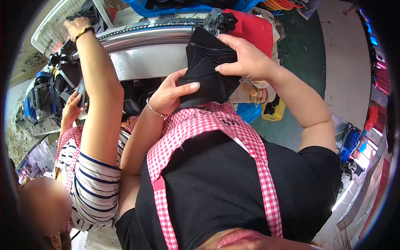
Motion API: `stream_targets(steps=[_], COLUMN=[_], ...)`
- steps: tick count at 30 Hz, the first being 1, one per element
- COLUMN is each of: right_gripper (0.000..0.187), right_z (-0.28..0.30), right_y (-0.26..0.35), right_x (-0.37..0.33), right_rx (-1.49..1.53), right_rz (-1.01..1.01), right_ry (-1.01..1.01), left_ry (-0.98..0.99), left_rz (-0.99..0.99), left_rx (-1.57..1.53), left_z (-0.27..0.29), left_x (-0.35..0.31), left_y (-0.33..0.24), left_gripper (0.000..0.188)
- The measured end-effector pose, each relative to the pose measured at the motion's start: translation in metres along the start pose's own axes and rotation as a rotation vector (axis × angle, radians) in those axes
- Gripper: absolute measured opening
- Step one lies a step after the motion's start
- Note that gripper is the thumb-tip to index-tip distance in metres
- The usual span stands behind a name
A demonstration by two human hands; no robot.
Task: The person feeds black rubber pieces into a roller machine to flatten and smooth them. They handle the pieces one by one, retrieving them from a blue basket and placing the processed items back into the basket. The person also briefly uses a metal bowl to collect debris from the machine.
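Note:
I hold a stack of black fabric pieces [208, 71] in front of my chest, above my pink checked apron [208, 125]. My left hand [171, 93] grips the stack's lower left edge, thumb lying across the top piece. My right hand [246, 58] curls over the upper right of the stack, fingers pressing on the fanned-out pieces. Both hands are closed on the fabric.
A co-worker in a striped shirt [96, 183] stands close on my left, one arm [100, 87] raised toward a dark machine [66, 66]. A curved metal table edge [146, 35], a red bin [252, 27], a white basket [54, 25] and blue and yellow crates [262, 111] lie ahead.

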State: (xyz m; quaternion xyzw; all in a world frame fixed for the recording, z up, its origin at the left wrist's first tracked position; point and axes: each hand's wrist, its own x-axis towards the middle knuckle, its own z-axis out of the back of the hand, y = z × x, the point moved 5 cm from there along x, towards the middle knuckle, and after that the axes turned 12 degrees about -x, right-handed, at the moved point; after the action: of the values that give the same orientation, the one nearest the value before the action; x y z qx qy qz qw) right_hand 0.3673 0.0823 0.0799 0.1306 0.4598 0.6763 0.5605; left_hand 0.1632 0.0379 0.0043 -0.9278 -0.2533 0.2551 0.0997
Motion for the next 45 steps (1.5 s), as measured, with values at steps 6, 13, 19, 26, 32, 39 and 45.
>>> stream_targets(steps=[6,13,19,26,32,39,45], right_gripper=[0.071,0.068,0.063,0.054,0.053,0.053,0.048], right_z=[0.015,0.017,0.019,0.019,0.040,0.068,0.119], right_y=[0.019,-0.013,-0.021,-0.024,-0.027,-0.048,-0.154], right_x=[-0.008,-0.017,-0.022,-0.017,-0.011,-0.011,0.005], right_rx=[-0.123,0.403,0.212,0.625,0.494,0.584,0.448], right_rz=[0.061,-0.063,-0.002,-0.108,-0.033,-0.018,-0.047], right_ry=[-0.136,-0.057,-0.145,-0.056,-0.254,-0.391,-0.686], left_ry=[-0.088,-0.068,-0.148,-0.080,-0.060,-0.082,-0.077], left_rz=[0.071,0.042,0.126,0.122,0.060,-0.030,-0.154], left_rx=[-0.032,-0.075,0.039,-0.034,-0.111,-0.133,-0.139], left_z=[0.013,0.003,-0.007,-0.001,0.012,0.026,0.022], left_x=[0.013,0.019,0.026,0.025,0.020,0.010,0.002], left_y=[0.016,0.018,0.023,0.020,0.017,-0.001,-0.015], left_gripper=[0.020,0.016,0.009,0.006,0.005,0.010,0.016])
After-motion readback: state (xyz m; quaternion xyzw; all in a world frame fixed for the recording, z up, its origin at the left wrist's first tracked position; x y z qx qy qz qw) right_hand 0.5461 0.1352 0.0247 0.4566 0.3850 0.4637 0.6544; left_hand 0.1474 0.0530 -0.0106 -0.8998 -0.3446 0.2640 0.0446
